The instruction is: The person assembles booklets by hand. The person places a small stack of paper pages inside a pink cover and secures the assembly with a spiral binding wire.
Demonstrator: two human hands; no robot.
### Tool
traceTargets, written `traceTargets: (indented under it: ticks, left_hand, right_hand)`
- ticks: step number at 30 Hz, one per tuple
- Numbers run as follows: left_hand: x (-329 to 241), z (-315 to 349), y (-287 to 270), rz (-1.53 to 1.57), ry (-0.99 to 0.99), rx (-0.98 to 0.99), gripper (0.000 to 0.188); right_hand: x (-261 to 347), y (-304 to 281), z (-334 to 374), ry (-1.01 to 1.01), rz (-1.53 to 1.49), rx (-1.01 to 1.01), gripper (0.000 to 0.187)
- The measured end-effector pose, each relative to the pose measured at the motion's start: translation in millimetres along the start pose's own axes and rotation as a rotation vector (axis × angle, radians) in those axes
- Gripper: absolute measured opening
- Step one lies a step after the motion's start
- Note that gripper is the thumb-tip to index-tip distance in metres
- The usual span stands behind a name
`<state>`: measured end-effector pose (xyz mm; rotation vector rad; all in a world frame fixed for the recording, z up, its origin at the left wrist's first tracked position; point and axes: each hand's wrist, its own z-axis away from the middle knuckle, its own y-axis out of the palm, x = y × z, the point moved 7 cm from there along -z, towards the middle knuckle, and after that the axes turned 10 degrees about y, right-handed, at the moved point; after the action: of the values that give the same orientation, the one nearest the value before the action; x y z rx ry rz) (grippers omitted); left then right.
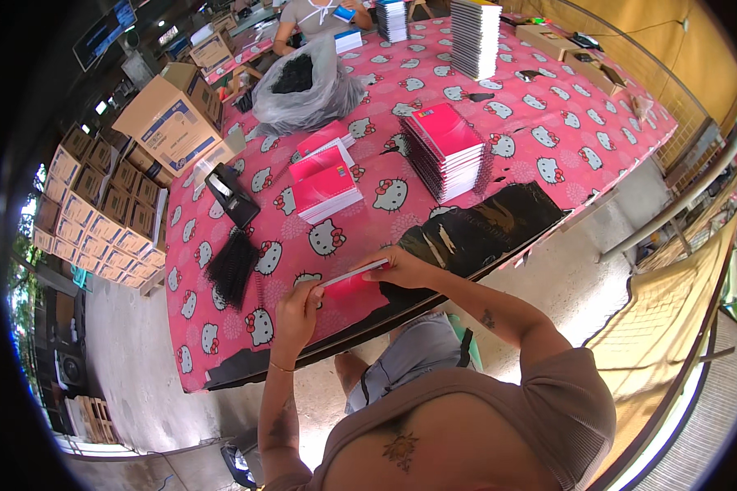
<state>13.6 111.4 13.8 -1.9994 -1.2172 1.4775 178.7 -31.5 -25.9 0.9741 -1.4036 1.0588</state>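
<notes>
1. The left hand (pixel 297 317) has its grip closed on the near-left end of a thin notebook (pixel 352 273), thumb and fingers pinching the corner.
2. The right hand (pixel 397 270) has its grip clamped on the opposite end, farther from the body and to the right.
3. The notebook thus lies between the two grips, its middle free of fingers, tilted so that its pale page edge shows as a narrow strip rising toward the right hand. The pink surface just below that strip is probably its cover, though the steep angle makes this hard to tell.
4. Both hands are at the near side of the worktop (pixel 364 219), which has a pink patterned covering; a torn black sheet (pixel 487 229) lies along its edge, to the right.
5. Left of the notebook, well apart from the left hand, is a heap of black spiral bindings (pixel 232 268); beyond it sits a black device (pixel 232 196).
6. Past the hands stand a low pink notebook pile (pixel 327 184) and, to its right, a taller pink stack (pixel 446 151).
7. Farther back are a plastic bag (pixel 323 102) with black contents, an open cardboard box (pixel 168 123) and a tall notebook stack (pixel 475 39).
8. Across the worktop, another person (pixel 313 20) holds a blue item (pixel 344 14).
</notes>
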Motion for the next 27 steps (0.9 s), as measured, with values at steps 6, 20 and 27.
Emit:
traceTargets:
  ticks: [6, 20, 27]
  left_hand:
    - [-22.8, -7.4, -0.8, -0.286, 0.075, 0.019, 0.037]
    - [-48.2, -11.2, 25.0, -0.796, -0.068, 0.037, 0.084]
    - [-48.2, -19.5, 1.9, -0.896, -0.062, -0.088, 0.091]
  right_hand:
    - [-1.9, -0.8, -0.5, 0.012, -0.024, -0.003, 0.031]
    - [8.5, 13.5, 1.2, 0.175, -0.312, -0.108, 0.032]
    - [-2.6, 22.2, 0.4, 0.194, -0.3, -0.068, 0.031]
